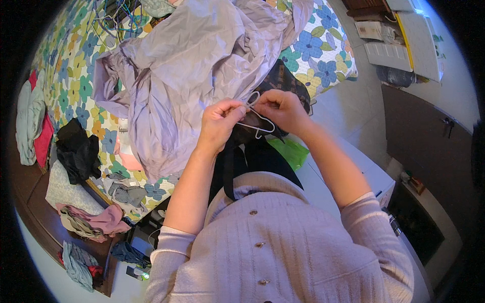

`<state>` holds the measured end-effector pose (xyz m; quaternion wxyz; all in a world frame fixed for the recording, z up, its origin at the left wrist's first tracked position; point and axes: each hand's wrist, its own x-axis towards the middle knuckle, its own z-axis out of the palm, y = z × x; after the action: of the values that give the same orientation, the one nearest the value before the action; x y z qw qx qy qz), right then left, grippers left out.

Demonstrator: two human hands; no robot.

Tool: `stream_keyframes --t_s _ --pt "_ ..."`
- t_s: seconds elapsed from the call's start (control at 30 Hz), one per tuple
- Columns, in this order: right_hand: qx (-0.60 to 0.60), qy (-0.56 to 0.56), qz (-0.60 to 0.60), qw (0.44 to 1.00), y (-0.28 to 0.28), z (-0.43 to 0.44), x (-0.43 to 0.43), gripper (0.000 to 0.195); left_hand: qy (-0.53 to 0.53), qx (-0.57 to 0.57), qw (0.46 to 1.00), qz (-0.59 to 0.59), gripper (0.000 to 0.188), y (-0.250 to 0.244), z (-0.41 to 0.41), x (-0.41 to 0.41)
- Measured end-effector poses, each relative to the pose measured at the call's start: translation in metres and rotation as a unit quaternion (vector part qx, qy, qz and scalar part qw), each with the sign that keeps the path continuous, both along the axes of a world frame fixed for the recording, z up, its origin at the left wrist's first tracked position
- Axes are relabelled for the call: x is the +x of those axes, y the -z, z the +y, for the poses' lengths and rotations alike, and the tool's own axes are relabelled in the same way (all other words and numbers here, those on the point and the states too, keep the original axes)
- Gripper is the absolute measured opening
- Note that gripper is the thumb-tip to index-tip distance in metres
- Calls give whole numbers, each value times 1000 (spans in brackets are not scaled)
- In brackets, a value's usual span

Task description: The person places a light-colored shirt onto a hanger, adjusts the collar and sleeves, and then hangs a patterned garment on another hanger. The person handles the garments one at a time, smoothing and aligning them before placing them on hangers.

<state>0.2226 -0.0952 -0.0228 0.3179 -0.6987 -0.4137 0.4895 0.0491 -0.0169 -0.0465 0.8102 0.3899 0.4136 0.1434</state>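
Note:
My left hand (223,119) pinches a thin pale clothes hanger (265,120) near its hook or looped end. My right hand (280,108) is at the same looped part, its thumb and fingers closed on it. The hanger's frame hangs below my fingers over dark brown patterned fabric (282,81). Beyond my hands a large crumpled light purple garment (197,57) lies spread on the bed. A bunch of blue and white hangers (119,19) lies on the bed at the far left.
A flowered quilt (81,89) covers the bed. On the left are black clothing (77,151), a pink garment (108,219) and grey striped fabric (127,191). A green plastic bag (290,151) is beside my legs. To the right stand a white cabinet (363,178) and a dark door (428,128).

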Motion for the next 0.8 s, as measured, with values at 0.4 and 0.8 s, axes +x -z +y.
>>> stream_keyframes --t_s 0.4,0.8 --pt "149 -264 -247 920 -43 18 0 6 118 362 917 121 6 0 1 2" --pt "-43 -46 151 986 12 26 23 7 121 218 968 -24 4 -9 3 -2"
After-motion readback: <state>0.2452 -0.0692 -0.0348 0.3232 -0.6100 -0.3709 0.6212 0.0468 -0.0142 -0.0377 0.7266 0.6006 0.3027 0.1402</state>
